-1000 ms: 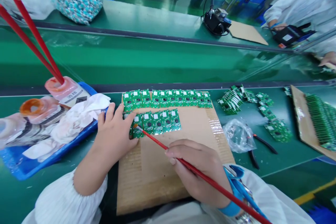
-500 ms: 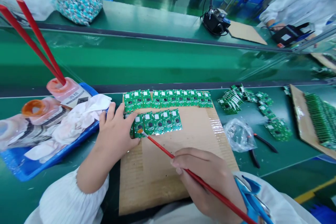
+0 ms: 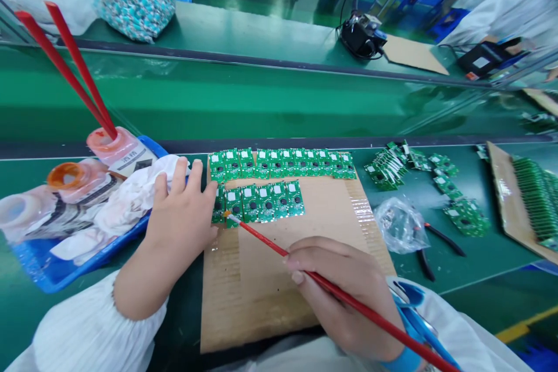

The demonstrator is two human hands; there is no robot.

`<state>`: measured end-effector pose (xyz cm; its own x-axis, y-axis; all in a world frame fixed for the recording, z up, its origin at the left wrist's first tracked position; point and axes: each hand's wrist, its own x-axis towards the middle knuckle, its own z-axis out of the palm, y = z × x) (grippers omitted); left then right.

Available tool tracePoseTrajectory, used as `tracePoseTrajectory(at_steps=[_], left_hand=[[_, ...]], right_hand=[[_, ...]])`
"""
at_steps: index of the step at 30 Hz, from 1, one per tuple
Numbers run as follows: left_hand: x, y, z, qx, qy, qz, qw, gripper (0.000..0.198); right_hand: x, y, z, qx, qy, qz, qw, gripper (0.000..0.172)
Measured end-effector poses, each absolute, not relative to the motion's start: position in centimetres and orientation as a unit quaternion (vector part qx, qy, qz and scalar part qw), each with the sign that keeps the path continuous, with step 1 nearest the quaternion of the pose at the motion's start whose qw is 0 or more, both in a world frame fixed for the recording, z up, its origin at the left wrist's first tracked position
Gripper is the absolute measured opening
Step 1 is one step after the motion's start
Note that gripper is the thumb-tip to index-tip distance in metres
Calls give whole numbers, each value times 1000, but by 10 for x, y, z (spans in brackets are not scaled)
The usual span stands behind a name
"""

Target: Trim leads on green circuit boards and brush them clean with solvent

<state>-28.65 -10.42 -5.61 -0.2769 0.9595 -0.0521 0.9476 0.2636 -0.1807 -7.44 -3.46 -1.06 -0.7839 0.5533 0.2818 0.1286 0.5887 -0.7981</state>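
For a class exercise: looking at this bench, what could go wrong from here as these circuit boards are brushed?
The bare left hand rests against the circuit boards, so skin oils might mark them. The boards appear to lie loose on the cardboard sheet, so the brush in the right hand could nudge them out of line.

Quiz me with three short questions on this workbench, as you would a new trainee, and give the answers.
1. What is the right hand holding?
2. True or false: the black-handled side cutters lie on the cardboard sheet.
3. Fill in the blank: the green circuit boards on that sheet lie in ___ rows.

Key: 1. A red-handled brush. 2. False. 3. Two.
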Motion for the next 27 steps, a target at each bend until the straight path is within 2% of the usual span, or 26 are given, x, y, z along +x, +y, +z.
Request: tracePoseTrajectory(at_steps=[7, 14, 27], left_hand=[[-292, -96, -59, -605, -791, 93, 12, 66], [-293, -96, -59, -617, -784, 73, 23, 55], [-295, -106, -66, -623, -780, 51, 27, 54]], right_hand=[[-88, -35, -18, -200, -843, 419, 271, 18], [-90, -33, -17, -197, -840, 430, 265, 16], [-87, -33, -18, -206, -833, 447, 254, 17]])
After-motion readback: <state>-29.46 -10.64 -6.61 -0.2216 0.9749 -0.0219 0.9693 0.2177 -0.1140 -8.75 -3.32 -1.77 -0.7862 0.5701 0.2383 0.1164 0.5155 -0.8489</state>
